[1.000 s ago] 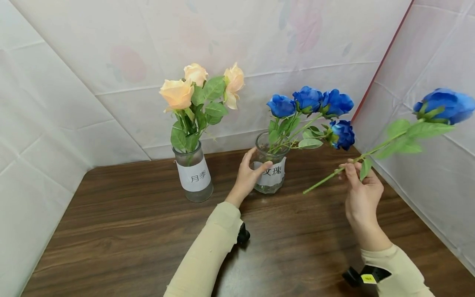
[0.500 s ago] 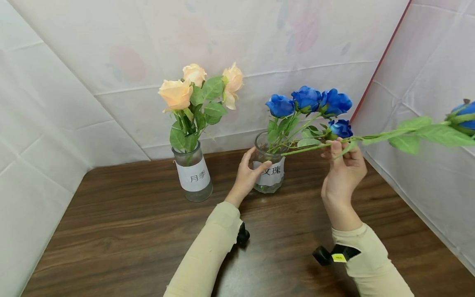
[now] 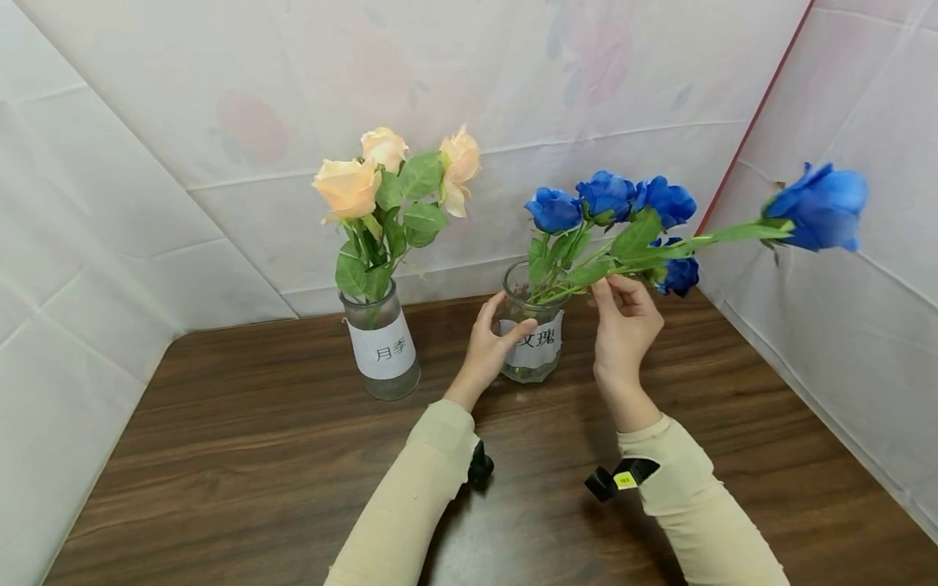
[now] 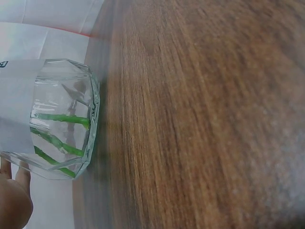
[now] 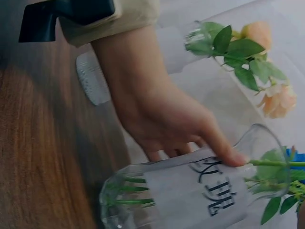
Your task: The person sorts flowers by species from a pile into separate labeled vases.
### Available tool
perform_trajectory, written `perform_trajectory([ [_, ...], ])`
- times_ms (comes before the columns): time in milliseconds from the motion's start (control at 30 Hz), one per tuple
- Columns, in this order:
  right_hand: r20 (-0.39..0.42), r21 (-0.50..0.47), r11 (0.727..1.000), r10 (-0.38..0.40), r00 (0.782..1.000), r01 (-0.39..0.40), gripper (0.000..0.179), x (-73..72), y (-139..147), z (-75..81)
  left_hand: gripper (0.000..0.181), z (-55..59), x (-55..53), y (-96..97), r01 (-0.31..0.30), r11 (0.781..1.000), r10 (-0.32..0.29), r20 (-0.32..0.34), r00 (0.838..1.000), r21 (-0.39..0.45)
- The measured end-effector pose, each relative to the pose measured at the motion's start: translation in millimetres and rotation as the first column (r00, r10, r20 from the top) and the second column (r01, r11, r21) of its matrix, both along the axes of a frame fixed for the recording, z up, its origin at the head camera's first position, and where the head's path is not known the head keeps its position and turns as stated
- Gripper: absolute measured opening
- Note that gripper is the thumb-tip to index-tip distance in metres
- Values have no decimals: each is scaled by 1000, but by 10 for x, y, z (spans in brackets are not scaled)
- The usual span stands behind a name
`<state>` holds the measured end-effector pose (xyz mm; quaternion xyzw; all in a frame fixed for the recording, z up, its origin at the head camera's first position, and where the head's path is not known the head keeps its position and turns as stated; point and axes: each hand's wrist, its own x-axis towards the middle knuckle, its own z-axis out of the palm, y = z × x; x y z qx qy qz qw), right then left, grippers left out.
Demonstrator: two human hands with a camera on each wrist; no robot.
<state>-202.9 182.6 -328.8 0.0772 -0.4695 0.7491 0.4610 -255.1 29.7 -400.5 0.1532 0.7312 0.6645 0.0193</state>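
My left hand [image 3: 484,350] holds a labelled glass vase [image 3: 538,340], thumb across the front and fingers round its left side. In the right wrist view that same left hand [image 5: 164,109] grips the vase below its rim. Several blue roses [image 3: 607,194] lean to the right out of it; cut green stems [image 4: 57,139] show through its base in the left wrist view. Just right of the vase mouth, my right hand [image 3: 624,338] pinches the stem of another blue rose [image 3: 819,207], bloom outward to the right. Its stem's lower end is at the mouth; whether inside, I cannot tell.
Left of the hands stands a second labelled glass vase [image 3: 383,350] with peach roses [image 3: 348,189] and green leaves. Both vases are on a dark wooden table [image 3: 242,456]. White patterned cloth [image 3: 242,98] hangs behind the table and along both sides.
My right hand has moved left with the blue rose, bringing the stem's end from open space to the vase mouth. The left hand and both vases have stayed in place.
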Motion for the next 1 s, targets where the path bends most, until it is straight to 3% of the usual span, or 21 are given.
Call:
perform_trajectory([
  [333,155,66,996,-65,986,55,3,-118,-50,-121,79,1,1,-5,1,1000,-1,-3,1000,5],
  [600,314,197,978,-132,940,72,15,-189,-5,-103,80,1,2,-2,6,1000,-6,-10,1000,5],
  [700,369,290,955,-166,914,57,16,-210,42,-73,79,-2,-5,2,9,1000,-8,-14,1000,10],
  [867,437,461,887,-234,868,6,18,-234,121,27,75,-1,-12,4,14,1000,-14,-20,1000,25],
  [1000,456,547,837,-268,849,-30,22,-242,163,99,74,45,20,-7,20,999,-20,-12,1000,31],
])
